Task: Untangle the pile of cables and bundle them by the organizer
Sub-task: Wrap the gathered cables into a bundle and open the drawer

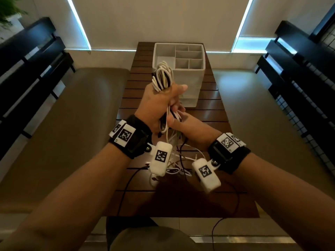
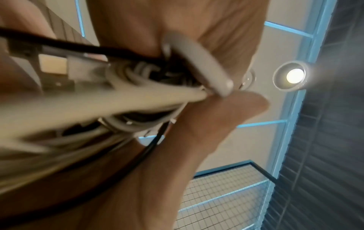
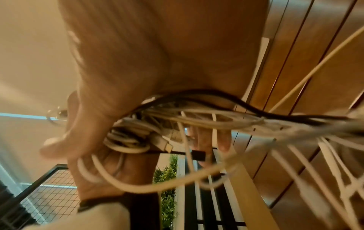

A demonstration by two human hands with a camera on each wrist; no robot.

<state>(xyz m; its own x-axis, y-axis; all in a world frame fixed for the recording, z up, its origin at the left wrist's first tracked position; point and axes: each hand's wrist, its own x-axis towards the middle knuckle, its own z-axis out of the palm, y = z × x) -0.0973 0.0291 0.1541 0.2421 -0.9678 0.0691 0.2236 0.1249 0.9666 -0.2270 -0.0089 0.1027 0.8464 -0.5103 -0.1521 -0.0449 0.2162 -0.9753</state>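
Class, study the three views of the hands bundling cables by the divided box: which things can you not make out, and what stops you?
- Head view: how the cable loops are bound; the left hand covers its grip.
- Head view: the loose cables on the table; wrist cameras hide part.
- Left wrist view: near cables; blurred.
- Organizer compartment floors; walls hide them.

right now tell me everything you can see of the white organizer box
The organizer box looks like pale fabric, square, open-topped, upright on the slatted wooden table's far end. Dividers split it into one large left section and smaller right ones, all apparently empty. The looped cables in the left hand overlap its near-left corner; contact unclear.
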